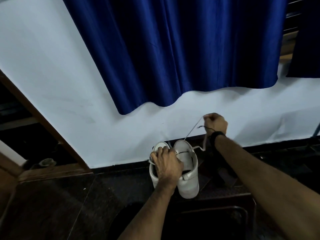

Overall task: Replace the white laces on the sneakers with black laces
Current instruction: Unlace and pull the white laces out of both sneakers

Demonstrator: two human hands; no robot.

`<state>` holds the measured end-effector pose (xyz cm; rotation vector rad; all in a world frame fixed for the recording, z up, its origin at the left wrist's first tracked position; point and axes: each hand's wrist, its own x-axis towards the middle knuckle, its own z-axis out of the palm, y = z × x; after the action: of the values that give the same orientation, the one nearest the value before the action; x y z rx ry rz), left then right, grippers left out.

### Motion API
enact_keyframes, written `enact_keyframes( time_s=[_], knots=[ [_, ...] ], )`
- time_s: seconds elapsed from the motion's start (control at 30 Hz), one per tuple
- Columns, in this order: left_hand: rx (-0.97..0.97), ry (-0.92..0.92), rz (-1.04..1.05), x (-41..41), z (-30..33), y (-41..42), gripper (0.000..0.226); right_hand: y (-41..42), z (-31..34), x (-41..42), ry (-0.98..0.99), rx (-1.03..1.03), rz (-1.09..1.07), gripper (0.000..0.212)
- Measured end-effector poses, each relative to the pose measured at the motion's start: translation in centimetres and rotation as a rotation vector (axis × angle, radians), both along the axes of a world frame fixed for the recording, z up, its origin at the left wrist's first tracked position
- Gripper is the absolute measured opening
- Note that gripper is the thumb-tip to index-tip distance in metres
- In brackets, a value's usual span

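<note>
While gripped, sneakers under left hand.

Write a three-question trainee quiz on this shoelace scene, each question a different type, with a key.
1. True or false: the right hand is raised above the sneakers, pulling a white lace.
2. What does the left hand rest on? A) the blue curtain B) the left sneaker C) the floor
3. Fill in: the sneakers stand on a dark floor close to the white ____.

Key: 1 true; 2 B; 3 wall.
</note>
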<state>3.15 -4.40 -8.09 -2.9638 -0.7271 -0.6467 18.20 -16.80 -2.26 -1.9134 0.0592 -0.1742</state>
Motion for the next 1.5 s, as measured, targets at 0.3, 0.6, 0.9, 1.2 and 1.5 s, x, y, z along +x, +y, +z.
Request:
enact_keyframes(
  time_s=[0.3,0.6,0.9,1.2,1.5],
  knots=[
    [-0.025,0.006,-0.008,-0.1,0.3,-0.1,0.029,0.9,-0.8,-1.4,-0.076,-0.808,0.522,0.046],
    [-0.04,0.037,0.003,-0.1,0.4,0.0,0.026,5.4,-2.4,-3.5,-0.133,-0.971,0.645,0.038],
    [-0.027,0.037,-0.01,-0.2,0.6,-0.2,0.031,-0.2,0.3,0.2,-0.06,-0.196,-0.049,0.02],
    [-0.035,-0.048,-0.012,-0.4,0.7,-0.4,0.02,2.4,-1.1,-1.8,-0.041,-0.692,0.726,0.043],
    [-0.036,-0.052,-0.007,0.0,0.1,0.0,0.016,4.3,-1.7,-2.4,-0.236,-0.829,0.546,0.027]
  ],
)
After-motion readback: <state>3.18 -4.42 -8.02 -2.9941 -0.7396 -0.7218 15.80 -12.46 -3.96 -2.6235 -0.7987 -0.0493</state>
